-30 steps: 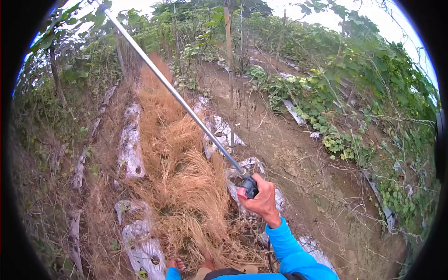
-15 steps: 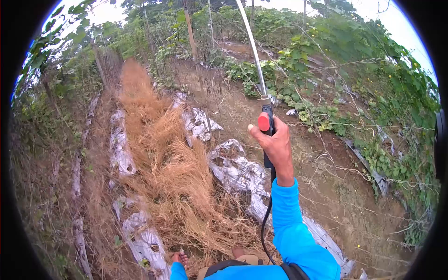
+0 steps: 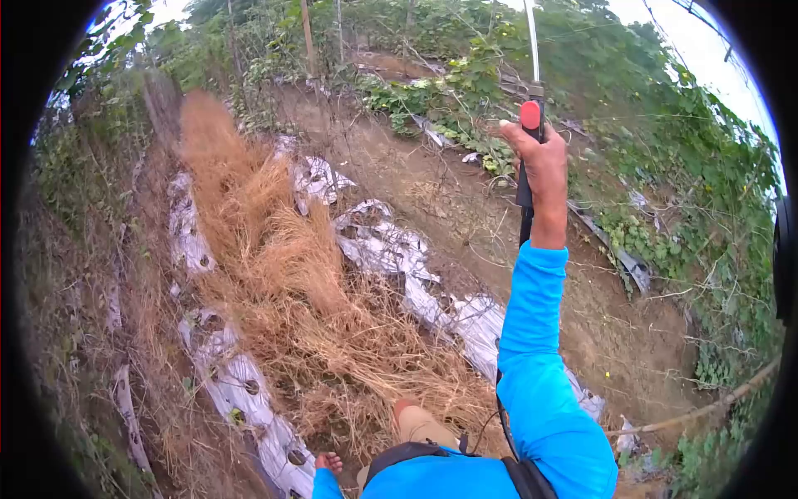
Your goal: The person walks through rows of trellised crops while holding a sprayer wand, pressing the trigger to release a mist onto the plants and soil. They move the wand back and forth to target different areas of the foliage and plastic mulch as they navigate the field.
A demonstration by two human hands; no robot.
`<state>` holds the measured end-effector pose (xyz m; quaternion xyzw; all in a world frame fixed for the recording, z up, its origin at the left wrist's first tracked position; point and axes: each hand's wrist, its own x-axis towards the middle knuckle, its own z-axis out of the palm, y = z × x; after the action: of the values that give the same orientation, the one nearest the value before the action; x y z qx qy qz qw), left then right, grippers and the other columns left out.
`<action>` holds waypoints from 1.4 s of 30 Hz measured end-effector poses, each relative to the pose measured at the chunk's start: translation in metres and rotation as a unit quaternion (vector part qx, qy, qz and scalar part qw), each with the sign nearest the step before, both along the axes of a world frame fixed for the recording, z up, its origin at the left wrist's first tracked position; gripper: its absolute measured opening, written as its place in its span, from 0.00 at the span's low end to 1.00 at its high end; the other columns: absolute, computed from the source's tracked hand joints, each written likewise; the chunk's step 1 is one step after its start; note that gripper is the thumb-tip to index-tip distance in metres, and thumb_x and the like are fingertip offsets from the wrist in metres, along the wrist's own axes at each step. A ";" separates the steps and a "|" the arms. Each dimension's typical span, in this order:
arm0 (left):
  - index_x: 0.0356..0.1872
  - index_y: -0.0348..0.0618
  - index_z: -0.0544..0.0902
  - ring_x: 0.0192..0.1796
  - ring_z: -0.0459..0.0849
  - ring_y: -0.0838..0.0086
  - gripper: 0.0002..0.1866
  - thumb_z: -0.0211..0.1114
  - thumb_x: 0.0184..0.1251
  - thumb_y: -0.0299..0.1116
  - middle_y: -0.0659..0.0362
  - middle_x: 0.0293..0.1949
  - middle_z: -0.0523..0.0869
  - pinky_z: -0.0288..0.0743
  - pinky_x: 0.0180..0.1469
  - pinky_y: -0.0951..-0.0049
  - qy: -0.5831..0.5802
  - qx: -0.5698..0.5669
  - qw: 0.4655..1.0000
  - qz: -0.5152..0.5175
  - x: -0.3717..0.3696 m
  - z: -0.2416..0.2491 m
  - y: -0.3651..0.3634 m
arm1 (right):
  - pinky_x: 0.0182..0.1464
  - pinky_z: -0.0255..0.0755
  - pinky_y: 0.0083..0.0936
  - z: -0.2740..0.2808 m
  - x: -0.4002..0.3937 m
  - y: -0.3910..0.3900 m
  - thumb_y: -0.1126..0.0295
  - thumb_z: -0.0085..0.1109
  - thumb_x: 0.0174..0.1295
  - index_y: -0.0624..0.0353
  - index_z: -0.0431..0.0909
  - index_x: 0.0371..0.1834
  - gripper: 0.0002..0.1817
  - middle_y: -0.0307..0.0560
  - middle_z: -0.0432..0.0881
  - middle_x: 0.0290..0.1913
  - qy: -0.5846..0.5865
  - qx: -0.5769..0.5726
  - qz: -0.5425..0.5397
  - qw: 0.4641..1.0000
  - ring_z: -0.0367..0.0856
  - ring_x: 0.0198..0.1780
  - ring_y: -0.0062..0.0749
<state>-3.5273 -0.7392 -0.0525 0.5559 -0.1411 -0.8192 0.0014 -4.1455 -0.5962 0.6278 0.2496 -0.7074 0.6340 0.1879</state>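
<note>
My right hand (image 3: 540, 166) is raised in front of me, its fingers closed around the black handle of a sprayer wand (image 3: 530, 190). A red button (image 3: 529, 115) shows on the grip near my thumb. The metal tube (image 3: 533, 41) points upward and leaves the top of the view. A black hose runs down from the handle, partly hidden behind my sleeve. Low by my side hangs my left hand (image 3: 329, 461), small in view, fingers loosely bent and apart, with nothing visible in them.
Dry brown grass (image 3: 274, 249) fills the path ahead, flanked by torn silvery plastic mulch (image 3: 382, 241) with holes. Green vines (image 3: 665, 191) climb on the right. Wooden posts (image 3: 308, 41) stand farther back. A thin pole (image 3: 706, 407) slants in at lower right. A black strap crosses my shoulder.
My right hand and the wand have moved up and to the right. The view has shifted, and more of my leg shows. My left hand still hangs low.
</note>
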 end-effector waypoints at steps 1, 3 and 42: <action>0.29 0.48 0.77 0.21 0.78 0.61 0.10 0.53 0.53 0.42 0.58 0.22 0.82 0.71 0.25 0.52 -0.001 0.001 1.000 -0.002 0.007 0.000 0.014 | 0.29 0.66 0.23 0.001 0.007 0.013 0.53 0.71 0.49 0.60 0.80 0.29 0.20 0.36 0.77 0.22 -0.001 0.001 -0.002 1.000 0.70 0.24 0.18; 0.33 0.46 0.78 0.22 0.80 0.61 0.12 0.53 0.53 0.41 0.56 0.24 0.83 0.72 0.25 0.53 -0.053 -0.027 0.998 0.014 0.020 0.008 0.050 | 0.29 0.67 0.23 0.000 0.023 0.038 0.53 0.71 0.49 0.61 0.81 0.29 0.21 0.37 0.77 0.22 -0.032 -0.014 0.026 0.999 0.71 0.23 0.19; 0.36 0.46 0.79 0.22 0.81 0.66 0.13 0.50 0.64 0.41 0.56 0.27 0.84 0.75 0.24 0.60 -0.086 -0.107 0.988 0.069 0.143 0.018 0.639 | 0.31 0.68 0.27 -0.214 0.231 0.615 0.66 0.66 0.42 0.64 0.76 0.26 0.14 0.42 0.75 0.21 -0.126 0.122 0.166 0.971 0.70 0.24 0.26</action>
<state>-3.3846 -0.0998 -0.0349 0.6295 -0.1888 -0.7463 0.1053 -3.9141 0.0187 0.4134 0.3026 -0.7460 0.5918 -0.0421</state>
